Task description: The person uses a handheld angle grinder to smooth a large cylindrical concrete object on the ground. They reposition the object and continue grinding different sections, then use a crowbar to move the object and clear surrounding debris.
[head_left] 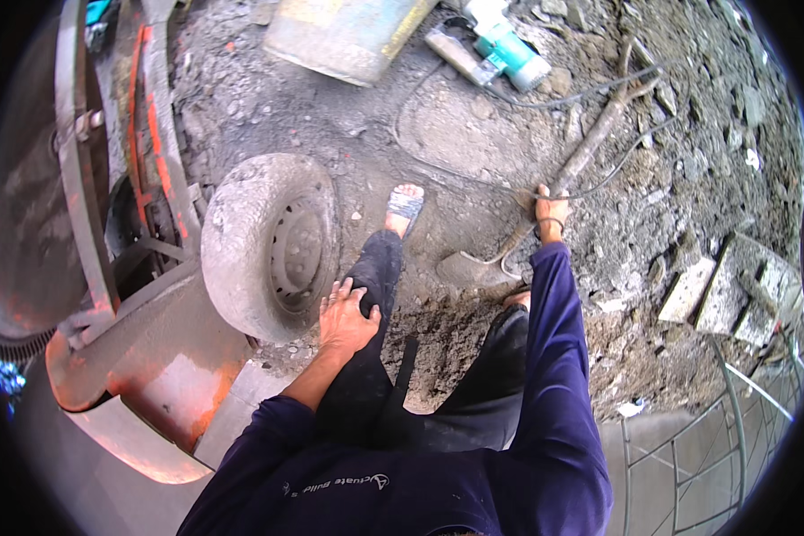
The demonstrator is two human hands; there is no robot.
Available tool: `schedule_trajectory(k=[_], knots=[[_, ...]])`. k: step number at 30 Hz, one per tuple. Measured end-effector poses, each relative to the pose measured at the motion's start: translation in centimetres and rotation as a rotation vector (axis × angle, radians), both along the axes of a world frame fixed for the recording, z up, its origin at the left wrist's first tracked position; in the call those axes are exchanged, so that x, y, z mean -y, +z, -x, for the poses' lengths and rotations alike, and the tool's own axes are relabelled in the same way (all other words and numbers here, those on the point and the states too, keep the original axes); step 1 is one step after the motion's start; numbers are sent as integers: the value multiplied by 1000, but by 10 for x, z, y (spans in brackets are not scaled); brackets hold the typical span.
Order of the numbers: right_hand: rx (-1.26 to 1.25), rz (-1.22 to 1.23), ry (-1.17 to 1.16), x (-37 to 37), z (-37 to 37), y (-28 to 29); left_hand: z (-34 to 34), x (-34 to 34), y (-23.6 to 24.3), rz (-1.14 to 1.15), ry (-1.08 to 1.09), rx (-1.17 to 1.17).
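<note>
My left hand [345, 317] rests on my left thigh [377, 277], its fingers spread, beside a dirt-caked wheel [246, 237]. My right hand [549, 214] is closed round a long, dirty wooden shaft [588, 143] that runs up to the right and looks forked or doubled at the top. At its lower end a shovel blade [464, 268] lies on the rubble by my right foot; whether there is a second tool is unclear. A black cable [603, 186] passes right by my right hand.
An orange-stained machine [76, 201] with a curved metal chute [152, 393] fills the left. A dirty drum [339, 36] and a teal power tool [514, 58] lie at the top. Broken slabs [728, 290] and a metal grid [688, 456] are at the right. Rubble [715, 161] covers the ground.
</note>
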State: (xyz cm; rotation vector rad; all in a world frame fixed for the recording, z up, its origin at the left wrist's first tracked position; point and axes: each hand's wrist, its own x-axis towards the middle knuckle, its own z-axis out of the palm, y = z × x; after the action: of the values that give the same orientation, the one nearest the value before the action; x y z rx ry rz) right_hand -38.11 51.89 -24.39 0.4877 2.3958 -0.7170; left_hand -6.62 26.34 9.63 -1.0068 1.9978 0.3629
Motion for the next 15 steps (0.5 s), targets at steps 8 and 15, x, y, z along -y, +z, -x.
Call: schedule_trajectory(k=[8, 15], knots=[[67, -252, -33, -65, -81, 105, 14, -26, 5, -18, 12, 112], [50, -106, -199, -165, -132, 183, 18, -46, 13, 39, -67, 123]])
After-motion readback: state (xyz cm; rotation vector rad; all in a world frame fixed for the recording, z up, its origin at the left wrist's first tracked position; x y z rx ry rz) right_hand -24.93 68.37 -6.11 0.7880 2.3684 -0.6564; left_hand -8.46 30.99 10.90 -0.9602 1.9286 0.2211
